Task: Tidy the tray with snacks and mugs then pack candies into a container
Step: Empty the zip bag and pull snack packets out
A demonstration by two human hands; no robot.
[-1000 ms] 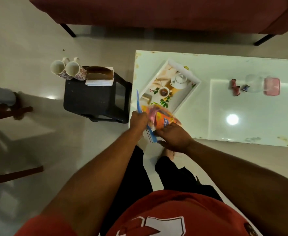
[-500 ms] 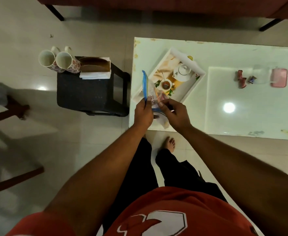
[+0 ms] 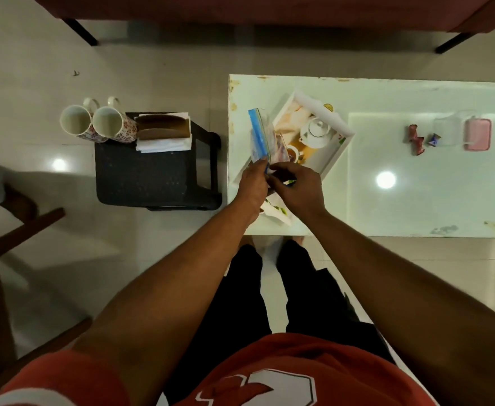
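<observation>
My left hand and right hand both pinch the lower end of a clear, crinkly zip bag with a blue seal strip, held above the white rectangular tray; its contents are blurred. Farther right on the glossy white table lie foil-wrapped candies beside a clear container and pink lid.

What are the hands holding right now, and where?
Both hands, left hand and right hand, pinch the zip-top bag at the near end of its blue seal strip.
</observation>
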